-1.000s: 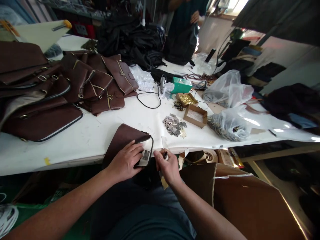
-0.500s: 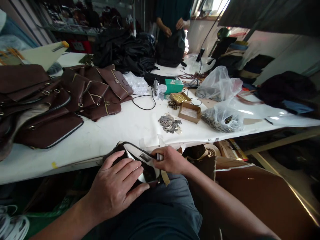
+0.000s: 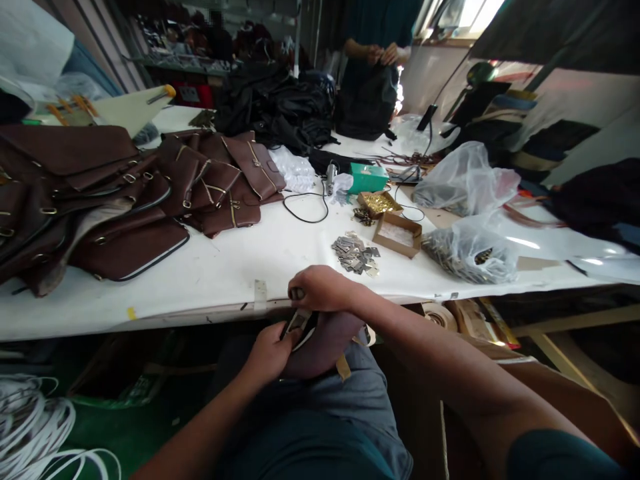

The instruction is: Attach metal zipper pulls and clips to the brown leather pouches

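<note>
A dark brown leather bag point(image 3: 325, 343) lies across my lap, close to the table's front edge. My left hand point(image 3: 273, 350) is closed on the bag's left edge, thumb on top. A pale strip with a small metal plate point(image 3: 301, 320) shows at the bag's opening, between my two hands. My right hand point(image 3: 323, 289) is a fist just above that strip; a dark rounded end pokes out of it, and its kind is hidden. On the table ahead lies a pile of flat metal plates point(image 3: 354, 253).
Brown leather bags point(image 3: 135, 247) are heaped at the left of the white table point(image 3: 235, 267). Small cardboard boxes point(image 3: 399, 235), a green box point(image 3: 369, 178) and clear plastic bags of parts point(image 3: 470, 250) stand to the right. A co-worker's hands point(image 3: 383, 53) handle a black bag behind.
My left hand has gone from lying spread over the bag to gripping its edge. The bag has turned, its brown side now showing. My right fist has risen above the opening.
</note>
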Demonstrator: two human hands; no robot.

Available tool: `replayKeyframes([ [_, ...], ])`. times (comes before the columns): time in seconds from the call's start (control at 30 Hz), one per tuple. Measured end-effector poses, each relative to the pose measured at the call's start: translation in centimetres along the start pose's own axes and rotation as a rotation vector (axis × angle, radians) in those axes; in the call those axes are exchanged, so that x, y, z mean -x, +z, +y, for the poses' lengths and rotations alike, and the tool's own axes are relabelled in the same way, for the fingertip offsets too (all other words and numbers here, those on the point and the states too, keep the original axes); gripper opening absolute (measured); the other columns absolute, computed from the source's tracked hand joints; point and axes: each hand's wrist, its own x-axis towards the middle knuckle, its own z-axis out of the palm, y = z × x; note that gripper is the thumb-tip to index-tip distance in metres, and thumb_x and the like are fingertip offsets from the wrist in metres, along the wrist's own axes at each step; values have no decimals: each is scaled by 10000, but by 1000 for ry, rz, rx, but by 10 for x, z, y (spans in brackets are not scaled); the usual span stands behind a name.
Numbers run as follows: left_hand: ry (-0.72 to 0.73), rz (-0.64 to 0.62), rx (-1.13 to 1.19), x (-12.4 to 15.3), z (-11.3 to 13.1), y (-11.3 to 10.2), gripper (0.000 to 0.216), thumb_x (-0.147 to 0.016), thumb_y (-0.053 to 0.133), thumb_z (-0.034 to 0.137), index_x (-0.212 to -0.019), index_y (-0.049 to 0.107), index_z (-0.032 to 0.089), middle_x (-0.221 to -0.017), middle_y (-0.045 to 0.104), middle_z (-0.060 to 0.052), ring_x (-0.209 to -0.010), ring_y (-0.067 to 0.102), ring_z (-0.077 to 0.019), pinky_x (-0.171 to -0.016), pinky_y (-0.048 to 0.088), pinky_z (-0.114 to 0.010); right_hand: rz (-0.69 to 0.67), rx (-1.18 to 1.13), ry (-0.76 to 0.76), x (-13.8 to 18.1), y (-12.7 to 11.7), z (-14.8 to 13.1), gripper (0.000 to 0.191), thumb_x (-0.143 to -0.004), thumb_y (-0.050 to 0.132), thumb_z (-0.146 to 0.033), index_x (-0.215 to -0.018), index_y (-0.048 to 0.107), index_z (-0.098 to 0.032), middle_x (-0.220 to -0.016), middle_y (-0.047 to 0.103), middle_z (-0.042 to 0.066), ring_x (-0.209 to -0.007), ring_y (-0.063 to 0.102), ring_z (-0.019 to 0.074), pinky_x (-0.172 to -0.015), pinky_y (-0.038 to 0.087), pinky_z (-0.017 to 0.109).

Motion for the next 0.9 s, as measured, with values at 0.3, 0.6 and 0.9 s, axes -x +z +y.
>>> replayKeyframes([
  [0.3,-151,190,404,-7,-3,15,390,-810,754,572,-758,725,186,-699,687,-4,-732,636,-232,-664,434,-306,617,-1067,92,-2,52,-49,361,-933,764,-555,-846,663,-220,-662,646,-32,-561,579,133,-548,476,256],
  [0.6,-322,265,795,-19,0,18,471,-638,908,591,-784,803,156,-672,751,-59,-649,697,-238,-621,490,-308,872,-892,89,0,74,-1,387,-978,745,-510,-755,620,-221,-619,632,-25,-550,565,137,-565,463,278],
  [0.9,-369,301,938,-28,4,21,521,-611,938,631,-740,773,154,-631,724,-27,-567,635,-168,-572,467,-268,956,-979,93,-32,82,7,367,-1019,694,-493,-780,600,-232,-640,636,-32,-562,601,143,-590,486,283],
])
